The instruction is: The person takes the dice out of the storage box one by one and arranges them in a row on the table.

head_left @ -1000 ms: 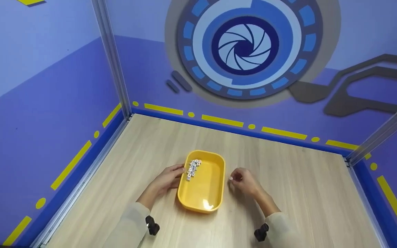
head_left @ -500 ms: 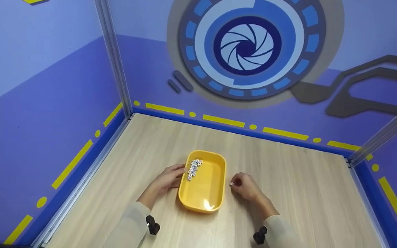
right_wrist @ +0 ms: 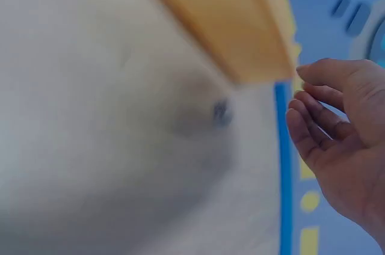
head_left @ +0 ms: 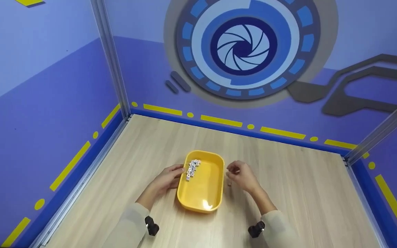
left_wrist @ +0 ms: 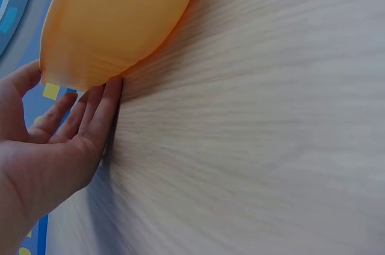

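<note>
A yellow rectangular tub (head_left: 203, 193) stands on the table, with several small white cubes with dark marks (head_left: 192, 168) clustered along its inner left side. My left hand (head_left: 165, 179) rests against the tub's outer left wall. In the left wrist view its fairly straight fingers (left_wrist: 103, 107) touch the wall low down, and the thumb meets the rim. One small marked cube (head_left: 229, 184) lies on the table just right of the tub. Above and beyond it my right hand (head_left: 242, 175) hovers, fingers loosely bent and holding nothing. That cube (right_wrist: 222, 112) is blurred in the right wrist view.
The wood-grain table (head_left: 288, 193) is bounded by a blue printed back wall (head_left: 143, 69) and a left side panel (head_left: 47, 137). Metal corner posts (head_left: 110, 55) stand at its far corners. Both wrists carry small black cameras (head_left: 256, 229).
My right hand first moved slightly nearer with the small cube between its fingertips, then let it go on the table and moved up and away. The left hand and tub stay in place.
</note>
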`<state>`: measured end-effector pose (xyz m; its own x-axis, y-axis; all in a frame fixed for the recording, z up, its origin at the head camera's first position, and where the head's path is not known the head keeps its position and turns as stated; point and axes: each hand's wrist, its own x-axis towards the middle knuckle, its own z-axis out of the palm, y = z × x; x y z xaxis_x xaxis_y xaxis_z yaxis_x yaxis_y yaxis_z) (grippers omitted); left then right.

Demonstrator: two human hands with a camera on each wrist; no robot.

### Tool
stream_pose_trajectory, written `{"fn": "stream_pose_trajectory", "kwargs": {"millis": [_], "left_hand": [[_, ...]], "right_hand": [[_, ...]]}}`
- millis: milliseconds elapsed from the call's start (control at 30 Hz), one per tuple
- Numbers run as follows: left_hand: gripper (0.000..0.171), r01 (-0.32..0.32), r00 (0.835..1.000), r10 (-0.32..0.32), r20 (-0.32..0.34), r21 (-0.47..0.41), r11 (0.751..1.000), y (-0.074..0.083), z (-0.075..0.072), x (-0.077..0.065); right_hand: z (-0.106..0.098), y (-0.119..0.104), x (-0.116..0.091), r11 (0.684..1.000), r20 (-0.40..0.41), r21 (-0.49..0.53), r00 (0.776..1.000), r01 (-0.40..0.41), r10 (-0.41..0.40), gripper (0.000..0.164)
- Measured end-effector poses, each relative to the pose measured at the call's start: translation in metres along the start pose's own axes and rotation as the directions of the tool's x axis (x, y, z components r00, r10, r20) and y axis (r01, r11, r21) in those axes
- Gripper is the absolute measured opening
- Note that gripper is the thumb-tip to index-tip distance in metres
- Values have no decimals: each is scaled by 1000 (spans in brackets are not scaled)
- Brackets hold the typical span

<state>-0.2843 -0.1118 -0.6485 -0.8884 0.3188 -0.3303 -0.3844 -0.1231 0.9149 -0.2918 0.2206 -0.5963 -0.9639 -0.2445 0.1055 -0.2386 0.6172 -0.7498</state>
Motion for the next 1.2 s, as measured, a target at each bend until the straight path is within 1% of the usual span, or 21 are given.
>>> {"fn": "stream_pose_trajectory", "kwargs": {"millis": [100, 233, 400, 500, 567, 633, 767, 833, 933, 1067, 1200], "left_hand": [[53, -3, 1000, 3, 4, -13, 1000, 0, 0, -1], [53, -4, 1000, 4, 12, -8, 1000, 0, 0, -1], [53, -7, 1000, 7, 21, 9, 1000, 2, -1, 1], [53, -22, 1000, 22, 21, 9, 1000, 3, 0, 2], [53, -23, 1000, 23, 15, 19, 1000, 3, -1, 3], [53, -19, 1000, 19, 19, 5, 1000, 1, -1, 2], [54, -12, 999, 13, 35, -8, 1000, -1, -1, 1], [54, -21, 999, 21, 40, -1, 1000, -2, -1, 1], [54, -29, 999, 29, 37, 9, 1000, -2, -2, 2], [54, -33, 999, 33, 39, 2, 999, -1, -2, 2], [55, -28, 999, 28, 42, -1, 1000, -1, -3, 2]], "right_hand": [[13, -20, 7, 997, 14, 59, 999, 50, -51, 17], [40, -43, 14, 992, 45, 87, 994, 93, -98, 20], [76, -65, 21, 977, 61, 162, 987, 136, -147, 19], [93, -72, 25, 972, 57, 176, 984, 159, -171, 18], [101, -74, 28, 974, 59, 169, 985, 153, -165, 19], [109, -72, 29, 978, 56, 148, 986, 149, -158, 18], [121, -63, 28, 985, 42, 113, 990, 133, -138, 15], [126, -58, 27, 988, 45, 104, 992, 115, -120, 15], [130, -53, 27, 991, 48, 87, 994, 98, -102, 17], [133, -51, 29, 993, 51, 43, 992, 111, -113, 17], [135, -48, 30, 995, 90, -7, 991, 103, -102, 15]]}}
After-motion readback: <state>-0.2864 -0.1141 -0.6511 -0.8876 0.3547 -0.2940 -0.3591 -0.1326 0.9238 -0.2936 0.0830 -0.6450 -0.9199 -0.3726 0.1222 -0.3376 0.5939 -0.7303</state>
